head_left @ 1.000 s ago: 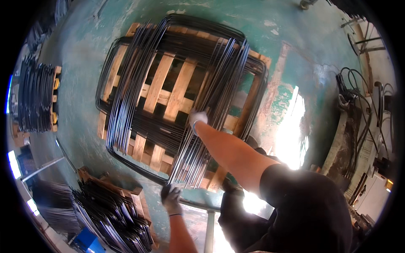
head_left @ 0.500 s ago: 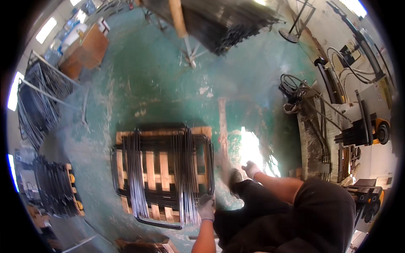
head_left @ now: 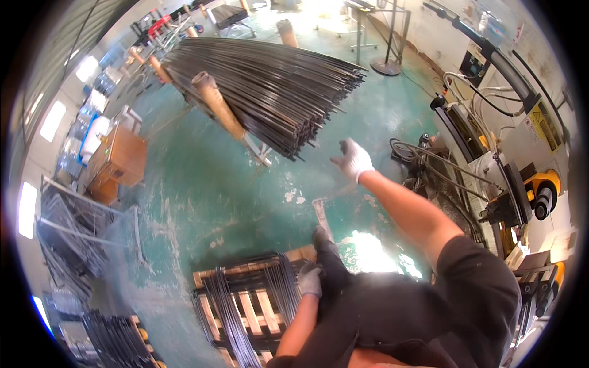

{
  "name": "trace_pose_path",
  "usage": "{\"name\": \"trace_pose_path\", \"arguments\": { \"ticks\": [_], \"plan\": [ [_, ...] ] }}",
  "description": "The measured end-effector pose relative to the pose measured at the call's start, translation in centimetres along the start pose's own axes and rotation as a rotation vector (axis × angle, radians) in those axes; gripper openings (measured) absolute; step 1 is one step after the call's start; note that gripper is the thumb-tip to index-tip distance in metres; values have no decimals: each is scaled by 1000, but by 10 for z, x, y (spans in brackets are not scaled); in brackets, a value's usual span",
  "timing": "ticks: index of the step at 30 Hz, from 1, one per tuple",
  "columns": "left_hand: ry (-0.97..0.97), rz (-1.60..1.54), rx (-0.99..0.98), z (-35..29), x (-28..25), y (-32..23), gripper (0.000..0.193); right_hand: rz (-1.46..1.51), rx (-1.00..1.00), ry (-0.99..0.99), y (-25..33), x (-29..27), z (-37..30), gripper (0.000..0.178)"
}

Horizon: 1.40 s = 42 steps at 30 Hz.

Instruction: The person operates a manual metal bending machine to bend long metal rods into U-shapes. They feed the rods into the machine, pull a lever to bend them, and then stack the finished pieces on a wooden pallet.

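My right hand point(head_left: 354, 161), in a pale work glove, reaches forward with its fingers apart and nothing in them. It is nearest to the cut ends of a large stack of dark metal tubes point(head_left: 264, 86), with a gap between. My left hand point(head_left: 309, 281), also gloved, hangs low beside my leg, over the right side of a wooden pallet point(head_left: 302, 253). Its fingers look loosely bent, and I see nothing held in them. On the pallet lie bent dark metal frames point(head_left: 230, 313), stacked in bundles; my body hides part of them.
Wooden posts point(head_left: 218, 104) on a metal stand hold the tube stack. Along the right wall stands a machine point(head_left: 509, 190) with hoses. A brown desk point(head_left: 119, 161) and more dark frames point(head_left: 73, 230) are at the left. Green worn floor point(head_left: 202, 190) stretches between.
My view has shifted forward, so the tube stack is nearer and the pallet lower. My right hand has risen from beside my leg and stretched forward, fingers spreading. The left hand stays low.
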<state>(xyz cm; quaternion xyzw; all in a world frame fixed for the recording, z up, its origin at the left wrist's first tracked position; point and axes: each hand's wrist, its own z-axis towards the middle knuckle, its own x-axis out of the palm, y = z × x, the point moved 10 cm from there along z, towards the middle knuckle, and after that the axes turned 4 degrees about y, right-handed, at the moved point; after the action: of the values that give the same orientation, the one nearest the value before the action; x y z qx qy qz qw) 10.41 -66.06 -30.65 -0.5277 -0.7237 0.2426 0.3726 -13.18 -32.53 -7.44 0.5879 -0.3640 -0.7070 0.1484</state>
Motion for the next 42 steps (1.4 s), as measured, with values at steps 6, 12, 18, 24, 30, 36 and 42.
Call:
{"name": "trace_pose_path", "arguments": {
  "ticks": [6,12,18,24,30,36,42],
  "plan": [
    [25,163,51,104,31,-88,38,-307,76,24,42,-16,138,69],
    [-220,72,127,140,9,-228,43,-491,128,105,68,41,217,88],
    [-455,-127,195,145,-4,-259,37,-312,139,179,61,87,229,52],
    [-335,-263,14,166,112,-245,38,-313,15,519,67,104,247,29],
    [-167,-119,247,184,176,-341,29,-293,-44,725,69,87,270,33],
    [-64,-18,305,203,201,-385,29,-112,28,791,54,71,277,35],
    [165,1,191,215,249,-371,23,265,296,806,51,57,255,40]
  ]
}}
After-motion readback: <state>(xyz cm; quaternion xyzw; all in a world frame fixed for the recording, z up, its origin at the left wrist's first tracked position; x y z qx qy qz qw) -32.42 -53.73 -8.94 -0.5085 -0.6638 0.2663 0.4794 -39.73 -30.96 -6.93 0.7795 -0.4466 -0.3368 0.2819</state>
